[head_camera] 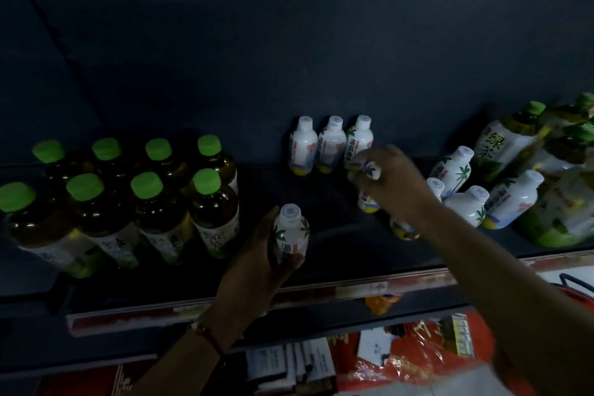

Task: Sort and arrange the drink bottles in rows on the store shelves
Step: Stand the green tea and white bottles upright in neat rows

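My left hand [257, 254] grips a small white bottle [291, 235] with a palm-tree label, upright near the shelf's front. My right hand [390, 183] is blurred and closed around another white bottle [369, 169], held above the shelf just right of a back row of three white bottles [331, 145]. More white bottles [467, 202] stand and lean to the right, partly hidden by my right forearm. Green-capped tea bottles [144, 199] stand in two rows on the left.
Large green tea bottles in plastic wrap [527, 151] crowd the far right. The dark shelf [337, 235] has a red price strip [225, 307] along its front edge. Below it lie red packages [418, 360] and white boxes [279, 363].
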Motion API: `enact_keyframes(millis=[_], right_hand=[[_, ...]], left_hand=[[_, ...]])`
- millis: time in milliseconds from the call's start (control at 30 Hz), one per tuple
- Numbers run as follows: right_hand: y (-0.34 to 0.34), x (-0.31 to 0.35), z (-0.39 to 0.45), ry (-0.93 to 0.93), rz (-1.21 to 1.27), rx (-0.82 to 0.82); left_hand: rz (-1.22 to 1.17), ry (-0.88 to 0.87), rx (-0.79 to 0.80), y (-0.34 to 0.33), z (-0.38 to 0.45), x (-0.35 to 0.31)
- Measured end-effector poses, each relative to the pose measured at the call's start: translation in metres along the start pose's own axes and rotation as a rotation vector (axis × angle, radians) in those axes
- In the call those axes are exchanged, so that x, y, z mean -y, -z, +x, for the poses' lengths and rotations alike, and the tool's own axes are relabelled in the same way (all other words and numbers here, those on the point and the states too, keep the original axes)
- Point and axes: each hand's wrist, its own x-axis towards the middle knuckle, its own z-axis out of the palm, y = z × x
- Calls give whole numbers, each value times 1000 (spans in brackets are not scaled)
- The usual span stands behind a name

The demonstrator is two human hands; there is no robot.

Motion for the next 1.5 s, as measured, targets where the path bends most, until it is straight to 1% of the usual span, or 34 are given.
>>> enact_keyframes(millis=[33,67,133,167,233,333,433,533,667,800,900,1067,1100,1200,1333,1367,1467,1500], right_hand=[[7,-8,9,-15,-103,-39],[14,-15,17,-61,-198,-9],[25,-21,32,-152,-342,143],[27,-23,39,-181,-371,216],[25,-26,49,-211,-367,302],[20,-36,57,-196,-396,328],[22,-41,58,-99,-331,326],[18,-39,52,26,-226,385],[2,-28,53,158,-149,378],[-17,-9,66,215,-72,385],[-33,4,82,255,-84,399],[-52,15,103,306,-140,321],[-52,16,104,290,-158,318],[-53,17,109,300,-123,287],[-45,22,102,327,-186,231],[-45,22,100,319,-124,232],[-36,31,84,231,200,213],[-31,34,75,202,253,218]], left_hand=[[-2,-4,11,0,0,2],[-7,-5,19,0,1,3],[-23,1,41,1,2,2],[-31,-1,46,1,3,1],[-33,-10,47,1,5,2],[-35,-10,48,0,7,3],[-64,-6,48,-1,6,2],[-61,-11,36,-1,6,2],[-43,-9,20,-3,5,1],[-7,-7,9,-3,5,2],[-17,20,16,-7,7,6],[-37,49,1,-7,7,3],[-23,49,-5,-7,6,2],[42,15,-56,-6,5,-4],[103,-11,-121,-11,6,-3],[100,14,-108,-13,7,-1],[128,24,-114,-15,9,4],[91,37,-94,-14,10,1]])
